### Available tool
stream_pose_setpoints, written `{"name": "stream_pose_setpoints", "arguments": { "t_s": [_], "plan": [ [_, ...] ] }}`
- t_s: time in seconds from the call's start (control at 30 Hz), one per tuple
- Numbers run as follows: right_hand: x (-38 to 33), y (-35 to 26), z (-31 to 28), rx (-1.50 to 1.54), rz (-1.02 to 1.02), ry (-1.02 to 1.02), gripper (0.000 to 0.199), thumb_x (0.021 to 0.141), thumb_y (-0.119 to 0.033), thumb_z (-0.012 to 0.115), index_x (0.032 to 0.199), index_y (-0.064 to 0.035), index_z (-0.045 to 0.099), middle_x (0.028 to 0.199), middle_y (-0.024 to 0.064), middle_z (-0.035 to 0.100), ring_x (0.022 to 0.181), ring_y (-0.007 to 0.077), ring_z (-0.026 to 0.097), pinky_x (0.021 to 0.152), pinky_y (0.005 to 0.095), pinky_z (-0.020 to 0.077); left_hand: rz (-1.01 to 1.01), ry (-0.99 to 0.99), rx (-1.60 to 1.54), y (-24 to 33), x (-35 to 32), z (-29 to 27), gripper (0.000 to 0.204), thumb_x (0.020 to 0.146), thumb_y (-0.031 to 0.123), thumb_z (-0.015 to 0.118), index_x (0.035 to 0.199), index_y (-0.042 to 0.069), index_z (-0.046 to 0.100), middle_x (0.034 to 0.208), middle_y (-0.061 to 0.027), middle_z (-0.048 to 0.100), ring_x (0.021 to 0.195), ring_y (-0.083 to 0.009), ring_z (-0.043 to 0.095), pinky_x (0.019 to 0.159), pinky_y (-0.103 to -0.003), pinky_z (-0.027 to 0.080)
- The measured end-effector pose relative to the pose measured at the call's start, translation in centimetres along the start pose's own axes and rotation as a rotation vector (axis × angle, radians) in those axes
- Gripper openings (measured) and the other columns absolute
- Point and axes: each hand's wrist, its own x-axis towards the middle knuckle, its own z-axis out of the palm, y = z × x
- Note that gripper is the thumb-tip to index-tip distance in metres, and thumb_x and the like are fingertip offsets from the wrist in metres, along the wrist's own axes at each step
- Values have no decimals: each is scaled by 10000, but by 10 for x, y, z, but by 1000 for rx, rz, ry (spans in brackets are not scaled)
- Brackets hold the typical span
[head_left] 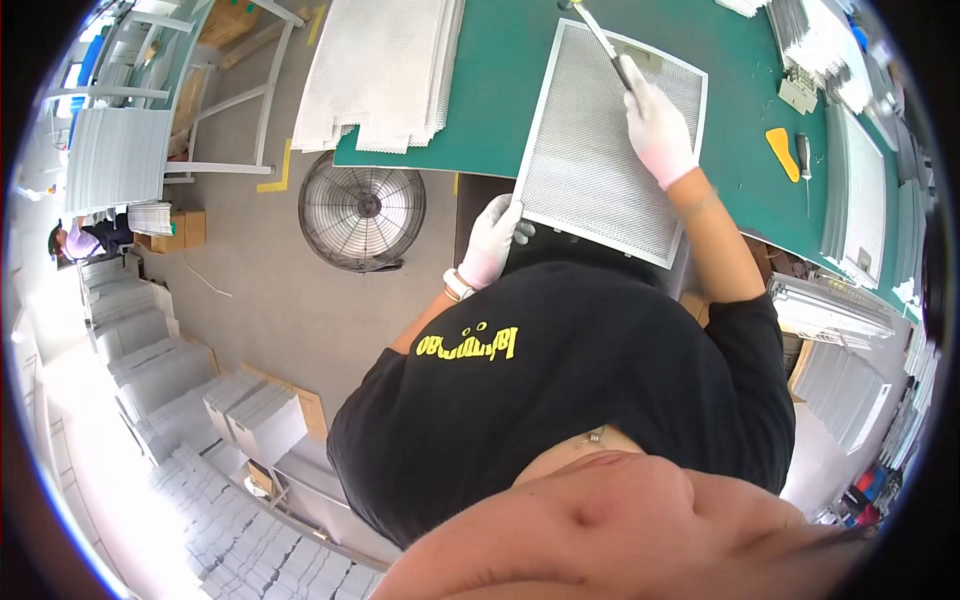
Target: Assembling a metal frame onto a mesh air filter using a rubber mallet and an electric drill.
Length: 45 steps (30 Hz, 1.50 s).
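Observation:
A framed metal mesh panel (590,140) lies partly on the green-topped table (490,90), its near end overhanging the edge towards my body. My left hand (492,240), in a white glove, pinches the panel's near left corner between thumb and fingers. In a white glove too, my right hand (657,130) is closed round the dark grip of a hammer (603,40), above the panel's right half. The hammer's shaft points to the far left, and its head, at the upper rim of the view, shows only in part.
Stacked mesh sheets (375,70) lie at the table's left. On the right are a yellow scraper-like tool (782,153), a screwdriver (804,160) and more framed panels (862,190). A floor fan (362,212) stands left of the table. Far left, another person (80,240) is near panel stacks.

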Motion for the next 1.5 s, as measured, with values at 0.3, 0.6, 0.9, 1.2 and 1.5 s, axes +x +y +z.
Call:
{"name": "stream_pose_setpoints", "arguments": {
  "t_s": [0.3,0.6,0.9,1.2,1.5],
  "plan": [
    [21,8,2,-331,-13,-100,470,1003,-221,443,1470,-189,401,907,196,645,839,383,642,776,477,524,20,-109,-451,3,14,17,405,973,148,620,1301,-42,476,1138,-87,615,977,-130,625,874,-250,528],
    [-90,-14,-46,122,-441,-101,478,921,-37,548,1395,-92,518,1075,180,666,940,358,663,816,393,536,-97,-62,-566,-17,-6,-6,421,968,104,600,1326,-41,433,1309,-217,532,1171,-280,575,1014,-399,495],
    [-114,-19,-42,-205,-349,-384,526,861,-42,612,1374,-133,541,764,104,555,628,302,580,596,407,499,-89,-73,-367,-14,8,-8,373,977,179,604,1279,-7,487,1211,-187,597,1084,-253,610,920,-382,519],
    [-91,122,-73,-484,133,317,537,897,-86,577,1412,-217,498,930,132,613,774,336,632,666,431,526,-153,-265,-475,-10,45,89,364,992,240,568,1301,63,495,1255,-79,592,1138,-232,586,980,-383,474],
    [-73,109,-127,-249,-78,368,502,850,-204,676,1302,-15,564,1285,197,581,1255,376,511,1079,441,386,-327,-458,-208,9,15,27,534,967,117,567,1440,-18,360,1412,-181,485,1267,-314,528,1064,-463,441]
  ]
}}
